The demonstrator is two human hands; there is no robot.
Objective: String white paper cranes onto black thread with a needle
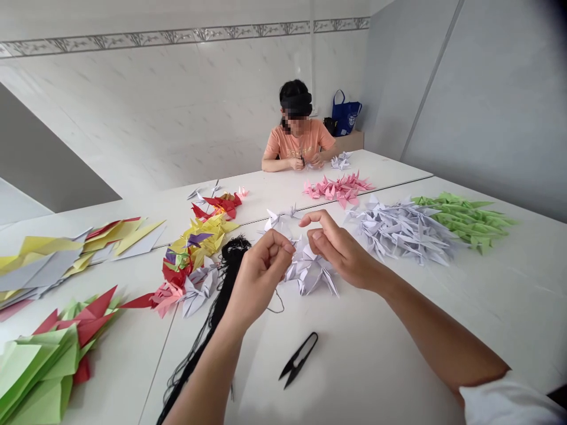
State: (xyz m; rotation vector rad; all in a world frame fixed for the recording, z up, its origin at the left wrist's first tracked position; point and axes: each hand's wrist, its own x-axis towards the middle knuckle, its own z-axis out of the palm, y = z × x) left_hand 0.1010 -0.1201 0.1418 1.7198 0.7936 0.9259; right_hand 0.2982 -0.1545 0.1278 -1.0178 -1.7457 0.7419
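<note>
- Where the left hand hovers above the counter, its thumb and index finger press together in a closed pinch; anything between them is too fine to tell.
- Right hand: open, fingers curved, thumb and index apart, nothing visible in its grip; hovers just beside the left hand.
- Black thread bundle: long loose strands on the counter, running from beneath the left wrist toward the bottom of the view; the upper end lies near the left hand.
- Thin black thread strand: loops below the left hand, above the counter.
- White paper cranes: small heap directly below and between the hands, not touched by either.
- Black thread snips: lying on the counter, closed, nearer the camera than the hands, touching neither.
- Mixed yellow, red and pink paper cranes: loose row left of the thread bundle.
- Pale lavender paper cranes: large pile right of the right hand; green paper cranes lie just beyond it, touching.
- Pink paper cranes: cluster farther along the counter.
- Folded green and red paper: large pieces at the left edge; yellow and grey folded paper lies above them.
- Co-worker: seated at the far end in a peach T-shirt, co-worker's hands together at the chest, holding a small dark item.
- Blue tote bag: behind the co-worker, against the wall.
</note>
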